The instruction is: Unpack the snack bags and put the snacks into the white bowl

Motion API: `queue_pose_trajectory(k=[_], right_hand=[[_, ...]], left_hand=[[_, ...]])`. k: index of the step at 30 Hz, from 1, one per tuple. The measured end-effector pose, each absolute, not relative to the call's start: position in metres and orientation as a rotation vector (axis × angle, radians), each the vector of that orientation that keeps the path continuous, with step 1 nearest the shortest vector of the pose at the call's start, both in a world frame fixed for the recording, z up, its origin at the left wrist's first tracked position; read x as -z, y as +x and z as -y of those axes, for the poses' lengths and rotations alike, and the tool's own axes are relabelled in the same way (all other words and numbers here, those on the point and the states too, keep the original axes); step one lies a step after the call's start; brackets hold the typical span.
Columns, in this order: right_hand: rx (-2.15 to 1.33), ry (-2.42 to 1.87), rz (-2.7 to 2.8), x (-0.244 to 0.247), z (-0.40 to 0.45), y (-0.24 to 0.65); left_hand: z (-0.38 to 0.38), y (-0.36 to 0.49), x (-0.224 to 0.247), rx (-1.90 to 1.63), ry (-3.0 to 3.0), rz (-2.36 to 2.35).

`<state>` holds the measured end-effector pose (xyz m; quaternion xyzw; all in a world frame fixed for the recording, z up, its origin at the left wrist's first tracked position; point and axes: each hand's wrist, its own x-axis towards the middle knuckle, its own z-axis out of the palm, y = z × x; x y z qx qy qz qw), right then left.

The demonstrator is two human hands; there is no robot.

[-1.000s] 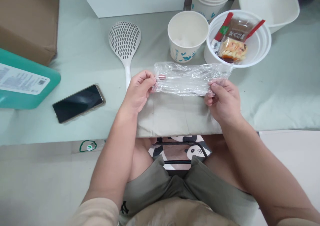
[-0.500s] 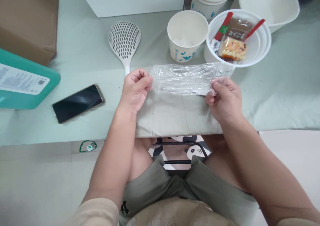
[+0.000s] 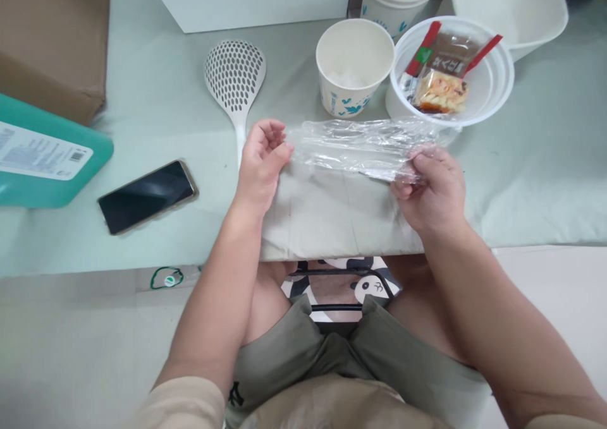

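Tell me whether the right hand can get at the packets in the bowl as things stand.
Probably not freely: the right hand is pinching the plastic, though the packets lie close beyond it in the uncovered bowl.

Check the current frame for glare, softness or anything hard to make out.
Head view: bright glints streak the clear plastic film; head view: its left end fades against the pale cloth, so contact with the left hand is hard to judge; head view: small print on the label of the green container is too soft to read.
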<state>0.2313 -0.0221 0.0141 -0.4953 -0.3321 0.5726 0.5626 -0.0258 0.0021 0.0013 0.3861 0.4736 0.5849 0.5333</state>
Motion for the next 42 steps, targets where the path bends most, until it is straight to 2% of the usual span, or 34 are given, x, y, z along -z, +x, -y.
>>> queue_pose_trajectory(k=[7, 14, 22, 28, 36, 42], right_hand=[[-1.523, -1.050, 0.797, -0.031, 0.028, 0.236], [-1.588, -0.898, 0.675, -0.041, 0.033, 0.239], [-1.731, -0.763, 0.631, -0.040, 0.037, 0.244], [-1.674, -0.834, 0.668, -0.036, 0.037, 0.244], [-1.603, -0.961, 0.667, -0.025, 0.029, 0.238], [-1.564, -1.070, 0.761, -0.020, 0.028, 0.234]], left_hand=[[0.002, -0.015, -0.011, -1.203, 0.691, -0.853], [0.000, -0.002, -0.013, -1.105, 0.742, -0.912], [0.000, 0.015, -0.012, -1.030, 0.723, -0.759], [0.001, 0.013, -0.012, -0.859, 0.676, -0.729], [0.001, -0.001, -0.022, -1.128, 0.575, -0.712], [0.004, -0.011, -0.019, -0.908, 0.544, -0.810]])
